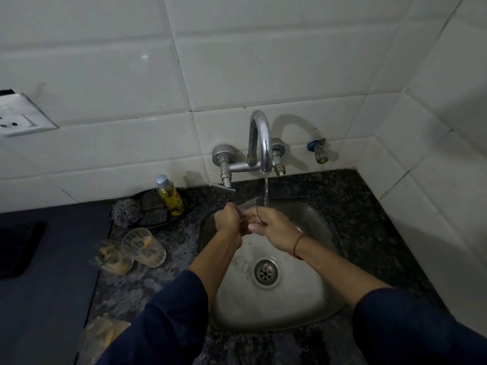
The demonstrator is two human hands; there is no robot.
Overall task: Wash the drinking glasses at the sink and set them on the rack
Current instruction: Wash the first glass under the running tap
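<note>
A clear drinking glass (252,206) lies on its side between both hands over the steel sink (311,299), under the running tap (261,143). My left hand (228,219) grips its base end. My right hand (271,227) wraps around its mouth end, where the water stream lands. Two dirty glasses (143,247) with yellowish residue stand on the counter left of the sink. Another glass (98,335) sits at the lower left, partly hidden by my sleeve. No rack is in view.
A yellow dish-soap bottle (170,196), a steel scrubber (126,212) and dark pads sit on a black tray behind the glasses. A wall socket (18,114) is at the left. Tiled walls close off the back and right. A dark mat (18,248) lies far left.
</note>
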